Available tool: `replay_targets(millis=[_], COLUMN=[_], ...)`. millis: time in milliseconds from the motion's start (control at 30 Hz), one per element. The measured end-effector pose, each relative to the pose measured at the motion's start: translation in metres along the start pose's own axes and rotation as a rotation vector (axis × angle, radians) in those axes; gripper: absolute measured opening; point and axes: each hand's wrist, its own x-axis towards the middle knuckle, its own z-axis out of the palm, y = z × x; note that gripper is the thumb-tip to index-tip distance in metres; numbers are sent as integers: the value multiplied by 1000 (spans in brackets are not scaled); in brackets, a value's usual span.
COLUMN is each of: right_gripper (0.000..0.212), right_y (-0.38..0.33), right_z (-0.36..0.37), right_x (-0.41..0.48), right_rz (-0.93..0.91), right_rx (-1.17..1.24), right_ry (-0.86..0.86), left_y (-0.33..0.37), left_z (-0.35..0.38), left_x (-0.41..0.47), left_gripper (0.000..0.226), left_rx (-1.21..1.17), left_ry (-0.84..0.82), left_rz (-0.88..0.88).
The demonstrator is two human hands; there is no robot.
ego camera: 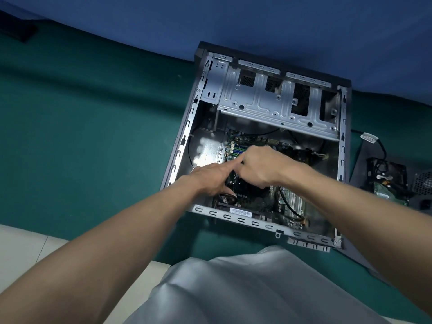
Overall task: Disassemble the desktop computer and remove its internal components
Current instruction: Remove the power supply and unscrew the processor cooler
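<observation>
The open desktop case (pixel 184 141) lies on its side on a green mat. Inside it are the green motherboard (pixel 236 146) and a black CPU cooler (pixel 247 191) at its middle. My left hand (pixel 210 178) lies over the cooler's left side, fingers stretched out straight and thumb down at the cooler's near corner. My right hand (pixel 259 167) is over the cooler's top and far side, with its fingers curled down onto it; the fingertips are hidden. An empty metal drive cage (pixel 268 99) spans the far end of the case.
Right of the case lie a dark side panel (pixel 360 164), a removed drive with a green board (pixel 388 190), black cables (pixel 381 148) and a black box with a vent grille (pixel 423 183). A blue cloth wall (pixel 210 19) stands behind. My grey-clothed lap (pixel 245 288) is below.
</observation>
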Motion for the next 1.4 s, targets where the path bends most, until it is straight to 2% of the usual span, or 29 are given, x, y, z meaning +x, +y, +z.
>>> replay_targets(millis=[133, 300, 467, 600, 700, 800, 867, 933, 967, 1033, 1100, 1200, 1267, 1300, 1400], right_gripper=[40, 37, 38, 37, 31, 32, 35, 33, 31, 28, 20, 14, 24, 28, 24], right_y=[-13, -17, -29, -36, -27, -23, -23, -24, -26, -31, -39, -45, -42, -39, -29], right_z=[-8, -15, -14, -11, -11, -6, -4, -7, -9, -12, -11, -7, -5, -7, -16], right_x=[6, -2, -10, -9, -7, -6, -4, -2, -1, 0, -3, -14, -16, -16, -8], right_rz=[-79, -210, -400, -453, -265, 133, 374, 481, 475, 343, 217, 10, -146, -211, -227], right_rx=[-106, -374, -611, -648, -441, 35, 374, 563, 547, 312, -16, -350, -461, -507, -436], right_ry=[-58, -97, -164, -116, -32, 51, 28, -68, -122, -172, -123, -71, -76, -81, -51], left_y=[0, -3, -3, -2, -1, 0, 1, 2, 2, 2, 2, 2, 1, 2, 3], left_z=[0, 1, 3, 3, 3, 1, 0, 0, 0, -1, -1, 1, 3, 3, 0], left_x=[2, 4, 7, 7, 6, 1, 0, 0, -1, 0, 2, 3, 3, 3, 2], left_gripper=[83, 72, 71, 73, 66, 61, 69, 70, 69, 68, 65, 51, 45, 49, 58], left_rx=[38, 38, 47, 84, 91, 96, 108, 135, 152, 185, 199, 165, 128, 132, 184], left_ry=[-15, -2, -15, 2, 32, 72, 94, 109, 116, 118, 121, 119, 122, 119, 112], left_rz=[-7, 22, -12, -44, 8, 60, 76, 78, 77, 70, 64, 9, -26, -14, 50])
